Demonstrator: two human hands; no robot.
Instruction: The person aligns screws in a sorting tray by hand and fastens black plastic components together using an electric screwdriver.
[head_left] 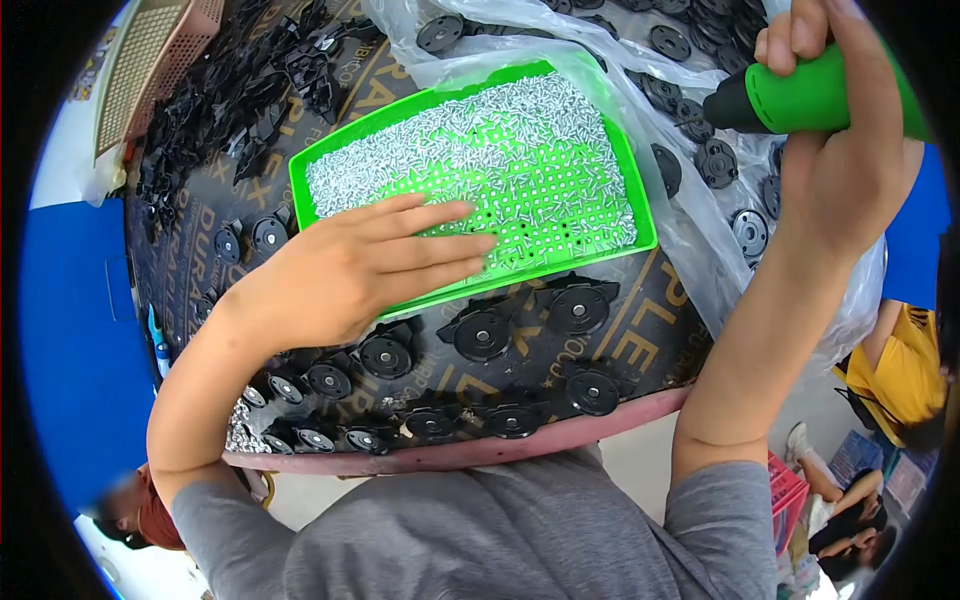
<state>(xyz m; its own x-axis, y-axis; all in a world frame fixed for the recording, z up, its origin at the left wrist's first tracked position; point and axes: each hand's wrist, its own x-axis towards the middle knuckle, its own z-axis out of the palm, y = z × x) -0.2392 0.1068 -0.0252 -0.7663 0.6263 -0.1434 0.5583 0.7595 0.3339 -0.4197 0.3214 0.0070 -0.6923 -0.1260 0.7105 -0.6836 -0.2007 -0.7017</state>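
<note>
A green tray (648, 215) full of small silvery screws lies on the dark printed table. Over its lower left part rests my left hand (375, 255), palm down with fingers stretched out above the perforated bottom. At the upper right, my right hand (850, 130) is wrapped round a green and black power screwdriver (800, 98), whose tip points left over round black parts. Below the tray, several round black parts (482, 332) with metal centres sit in rows near the table's front edge.
Black angular pieces (270, 80) are heaped at the upper left beside a pink basket (165, 75). Clear plastic sheeting (700, 235) and more round black parts (715, 162) lie right of the tray. Other people sit at the lower right (905, 365) and lower left (155, 515).
</note>
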